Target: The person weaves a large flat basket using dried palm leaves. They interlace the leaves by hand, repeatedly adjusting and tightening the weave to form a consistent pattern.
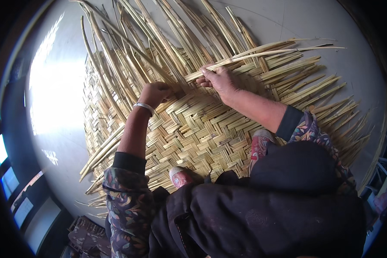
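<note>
A large mat (202, 142) of flat straw-coloured reed strips, woven in a zigzag pattern, lies beneath my two hands. My right hand (221, 81) pinches a long pale reed strip (279, 52) between thumb and fingers at the mat's far edge. The strip's loose end reaches out to the right. To its left, my left hand (155, 93) is closed, knuckles up, against the weave where unwoven strips (176, 56) fan away from me. Its fingertips are hidden, so what it holds cannot be made out. A pale bangle circles that wrist.
My feet in red patterned footwear (181, 177) rest on the near part of the mat. Loose strip ends (331, 109) splay over the right side. Smooth grey floor (318, 21) surrounds the mat, with bright glare at left. Brown furniture (88, 236) stands at the lower left.
</note>
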